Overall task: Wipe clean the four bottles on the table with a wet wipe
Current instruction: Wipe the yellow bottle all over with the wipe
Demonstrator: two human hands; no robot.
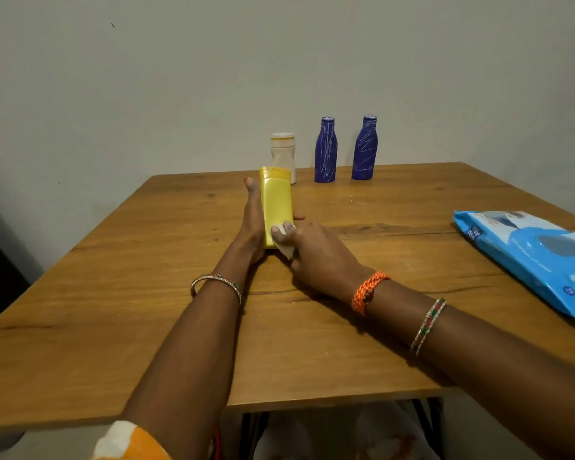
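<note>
A brown wooden desk (146,293) fills the lower half of the frame, with a plain grey wall (180,78) behind it. Near the bottom left, an orange and white sleeve (130,441) peeks in. A thin bangle (215,283) sits on the left wrist. The left hand (251,224) reaches to the middle of the frame, and its fingers (250,184) are wrapped around the yellow bottle (276,204), holding it from the left side and behind. The yellow bottle leans with its cap end pointing away toward the wall, and its bottom end is down by the desk. Just behind it, a white bottle (283,154) stands up near the far edge of the desk. The right hand (319,254) is just right of the yellow bottle, and its fingers (287,227) are closed on a white wet wipe (284,245), pressing it on the low end of the yellow bottle. To the right of the white bottle, two blue bottles (326,151) stand side by side, a little apart, with light scribbles on them. An orange braided band (369,292) and a beaded bangle (429,325) are on the right arm. At the right edge of the frame, a blue pack of wipes (528,260) lies flat on the desk.
</note>
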